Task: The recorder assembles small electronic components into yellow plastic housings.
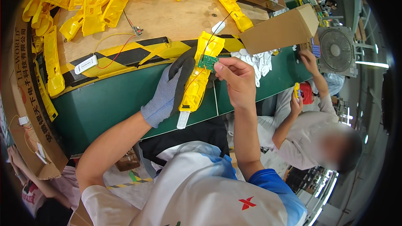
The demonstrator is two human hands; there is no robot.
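above the green worktop [109, 104], the gloved left hand [169, 92] grips a yellow plastic housing [197, 83] upright; the bare right hand [236, 79], wrist bent, pinches a small green circuit board [207, 62] against the housing's upper part.

Gloved left hand [171, 90] gripping yellow plastic housing [200, 73], bare right hand [235, 79] pinching green circuit board [207, 62]

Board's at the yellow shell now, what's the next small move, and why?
Probably press the green circuit board down into the yellow housing. The right hand pinches the board right at the shell's upper part, the gloved left hand steadies the shell from behind, and the thin wires already run along it.
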